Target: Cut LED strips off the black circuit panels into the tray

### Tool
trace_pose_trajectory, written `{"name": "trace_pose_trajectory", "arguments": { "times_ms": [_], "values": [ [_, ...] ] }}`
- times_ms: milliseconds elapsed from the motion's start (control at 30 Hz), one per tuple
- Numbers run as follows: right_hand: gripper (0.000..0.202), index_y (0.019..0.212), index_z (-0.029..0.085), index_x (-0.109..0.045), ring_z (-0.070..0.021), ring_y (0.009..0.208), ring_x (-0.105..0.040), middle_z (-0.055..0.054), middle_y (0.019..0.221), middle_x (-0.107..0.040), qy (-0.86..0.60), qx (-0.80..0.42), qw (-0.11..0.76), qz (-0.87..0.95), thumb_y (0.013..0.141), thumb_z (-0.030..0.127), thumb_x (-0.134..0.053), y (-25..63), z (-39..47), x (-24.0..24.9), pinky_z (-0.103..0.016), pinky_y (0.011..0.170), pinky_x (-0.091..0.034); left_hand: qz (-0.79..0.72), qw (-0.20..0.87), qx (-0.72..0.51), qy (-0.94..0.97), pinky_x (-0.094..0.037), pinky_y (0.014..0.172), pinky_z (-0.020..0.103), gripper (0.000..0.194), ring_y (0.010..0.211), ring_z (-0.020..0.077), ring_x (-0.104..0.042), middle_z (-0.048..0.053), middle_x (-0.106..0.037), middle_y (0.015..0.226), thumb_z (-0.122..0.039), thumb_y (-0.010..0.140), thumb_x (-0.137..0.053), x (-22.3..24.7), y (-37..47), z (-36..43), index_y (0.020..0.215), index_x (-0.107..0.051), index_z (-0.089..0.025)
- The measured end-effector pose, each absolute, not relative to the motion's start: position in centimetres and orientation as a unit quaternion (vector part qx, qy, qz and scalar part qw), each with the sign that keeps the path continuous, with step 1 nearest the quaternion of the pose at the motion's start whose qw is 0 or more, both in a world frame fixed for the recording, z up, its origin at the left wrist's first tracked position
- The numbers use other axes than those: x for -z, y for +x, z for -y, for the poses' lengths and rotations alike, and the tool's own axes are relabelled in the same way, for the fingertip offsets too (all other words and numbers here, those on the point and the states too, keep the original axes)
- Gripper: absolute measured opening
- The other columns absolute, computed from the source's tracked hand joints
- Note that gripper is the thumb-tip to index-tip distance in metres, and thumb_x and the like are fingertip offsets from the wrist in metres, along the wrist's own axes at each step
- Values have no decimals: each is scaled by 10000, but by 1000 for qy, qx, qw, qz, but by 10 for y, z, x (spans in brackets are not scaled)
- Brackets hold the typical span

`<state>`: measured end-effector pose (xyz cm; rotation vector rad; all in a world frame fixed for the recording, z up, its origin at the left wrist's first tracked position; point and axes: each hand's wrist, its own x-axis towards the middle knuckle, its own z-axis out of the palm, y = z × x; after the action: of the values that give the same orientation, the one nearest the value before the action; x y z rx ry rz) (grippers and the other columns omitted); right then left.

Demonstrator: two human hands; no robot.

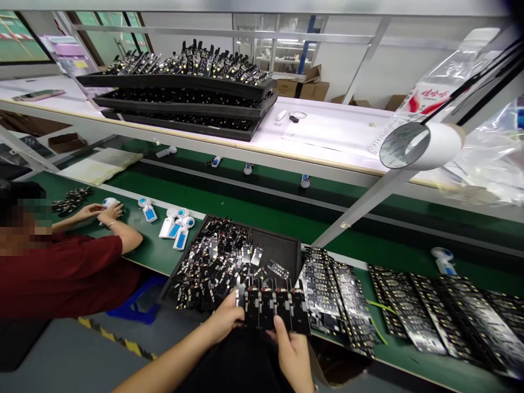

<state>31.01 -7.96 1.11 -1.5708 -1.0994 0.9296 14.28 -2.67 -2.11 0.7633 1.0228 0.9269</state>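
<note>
My left hand grips the left end of a black circuit board panel, which has several joined boards with small parts along its upper edge. Lower right of it, my right hand holds the same panel, thumb on its face and the other fingers hidden beneath. Behind the panel lies a black tray with a heap of separate small boards on its left side. Just right of the tray, stacked board panels rest on the green bench.
More panel stacks line the right side. White-and-blue devices lie left of the tray. A person in a red shirt works at far left. A slanted metal post carries a tape roll. Stacked trays fill the upper shelf.
</note>
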Motion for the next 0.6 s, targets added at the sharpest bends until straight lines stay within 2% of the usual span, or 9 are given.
{"name": "trace_pose_trajectory", "arguments": {
  "times_ms": [100,167,233,333,400,467,567,600],
  "values": [
    [529,691,136,-695,-188,547,-607,-61,601,-674,-644,-441,473,409,766,649,-594,312,74,-8,-267,542,-500,-348,810,-416,224,-461,619,277,669,731,185,-618,13,-689,892,-111,530,-515,19,139,29,1186,-531,-238],
    [548,558,153,-629,-163,469,-547,-38,485,-597,-650,-469,439,405,754,664,-594,314,73,-2,-260,490,-449,-306,830,-419,202,-491,700,322,635,823,210,-641,29,-693,956,-133,564,-558,15,138,30,1189,-523,-242],
    [569,524,164,-606,-172,455,-553,-43,459,-582,-652,-494,407,406,777,670,-555,315,75,3,-267,473,-432,-315,821,-420,223,-491,809,373,617,923,234,-645,45,-693,1019,-134,618,-646,13,141,30,1207,-503,-247],
    [497,635,160,-678,-205,549,-628,-74,567,-657,-639,-438,396,493,832,595,-540,317,78,4,-282,558,-487,-372,762,-443,292,-441,946,408,640,1020,246,-628,64,-688,1093,-112,644,-748,14,149,30,1216,-491,-238],
    [405,828,160,-727,-223,672,-674,-93,707,-705,-596,-372,397,590,876,506,-522,317,77,0,-292,661,-521,-400,714,-469,332,-408,996,404,566,1060,250,-610,73,-688,1105,-134,651,-769,18,154,29,1158,-531,-211],
    [352,992,171,-713,-228,768,-692,-99,811,-721,-559,-333,401,645,905,434,-495,317,75,-5,-298,736,-533,-421,689,-484,336,-407,992,375,489,1041,240,-611,61,-702,1055,-144,640,-774,22,157,29,1082,-572,-193],
    [339,864,182,-725,-223,688,-691,-81,711,-712,-575,-332,394,636,918,412,-482,317,71,-12,-293,698,-544,-427,719,-466,289,-475,861,359,450,870,219,-650,30,-716,895,-168,642,-739,22,157,29,1066,-587,-186],
    [325,861,186,-726,-230,713,-696,-84,737,-722,-574,-338,393,634,908,416,-502,317,69,-13,-298,714,-547,-424,730,-460,276,-486,828,355,459,839,215,-656,29,-717,882,-176,650,-730,20,157,30,1084,-581,-186]
  ]
}}
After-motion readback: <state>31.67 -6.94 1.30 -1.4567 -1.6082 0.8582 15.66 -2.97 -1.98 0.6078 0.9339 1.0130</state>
